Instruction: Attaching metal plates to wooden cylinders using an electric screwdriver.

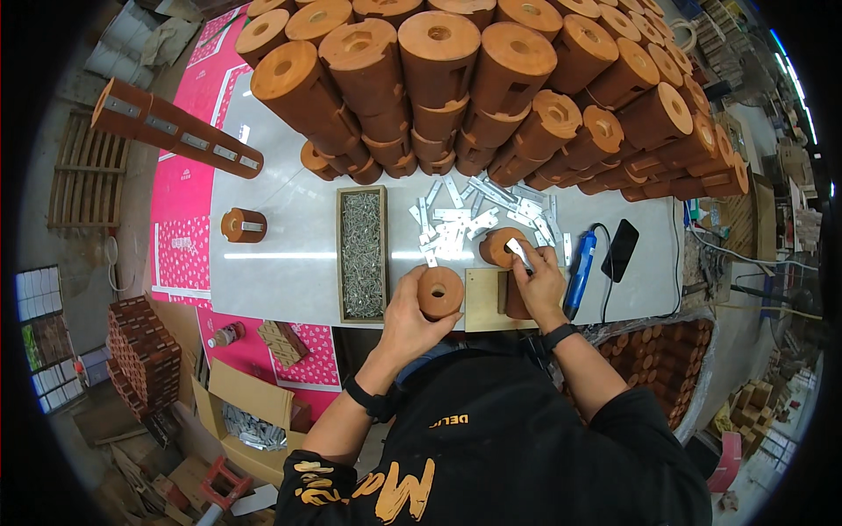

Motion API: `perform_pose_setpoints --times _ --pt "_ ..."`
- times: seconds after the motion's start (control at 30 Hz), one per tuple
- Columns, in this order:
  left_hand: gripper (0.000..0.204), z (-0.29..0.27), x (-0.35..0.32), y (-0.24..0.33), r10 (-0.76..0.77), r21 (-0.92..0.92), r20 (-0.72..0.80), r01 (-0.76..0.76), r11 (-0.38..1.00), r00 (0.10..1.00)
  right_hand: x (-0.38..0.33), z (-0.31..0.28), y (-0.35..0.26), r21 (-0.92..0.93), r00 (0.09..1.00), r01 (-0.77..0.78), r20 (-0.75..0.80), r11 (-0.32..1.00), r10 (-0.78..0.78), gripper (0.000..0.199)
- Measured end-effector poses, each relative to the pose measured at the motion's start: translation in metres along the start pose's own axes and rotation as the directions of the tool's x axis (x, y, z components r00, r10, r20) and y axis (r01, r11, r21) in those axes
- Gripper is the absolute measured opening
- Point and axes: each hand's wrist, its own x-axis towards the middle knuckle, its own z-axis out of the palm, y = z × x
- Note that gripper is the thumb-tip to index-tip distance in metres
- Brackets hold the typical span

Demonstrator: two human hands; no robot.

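L hand (405,317) is wrapped round a short orange-brown wooden cylinder (440,292) w/ a centre hole, fingers curled on its side, holding it just above the table edge. R hand (541,285) pinches a small metal plate (519,253) betw. thumb & fingertips, laying it on a second cylinder (502,248) that sits right under its fingers; another brown block (514,298) stands below the palm on a pale wooden board (484,300).

Step, as I judge it: fitting a plate onto the cyl. side, prob. joining pieces. Next move would need the plate lined up flat on the wood & fixed, so a fastener from the tray of nails or screws (361,254) just left of the L hand, and the blue power tool (580,267) just right of the R hand.

More loose plates (469,219) lie beyond both hands; big stack of cylinders (491,79) further out.

Hard to tell: whether the plate already touches a slot, if tray holds nails or screws, and what's under the R palm. The dark phone (620,250) is beside the tool.
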Motion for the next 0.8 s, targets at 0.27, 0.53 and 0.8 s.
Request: perform_pose_setpoints --times 0.27,0.53,0.8 --pt "0.087 0.002 0.002 0.003 0.011 0.012 0.0 -0.011 1.0 1.0 0.001 0.001 0.001 -0.033 1.0 -0.007 -0.007 0.999 0.006 0.03" --pt "0.087 0.001 0.003 0.011 0.003 -0.028 0.02 -0.002 1.0 1.0 0.001 0.007 0.004 -0.066 0.998 0.036 -0.049 0.997 -0.04 0.027" --pt "0.086 -0.005 0.011 0.023 -0.023 -0.084 0.03 0.025 0.996 0.999 0.006 0.003 0.021 -0.039 0.988 0.065 -0.139 0.997 -0.07 0.024"
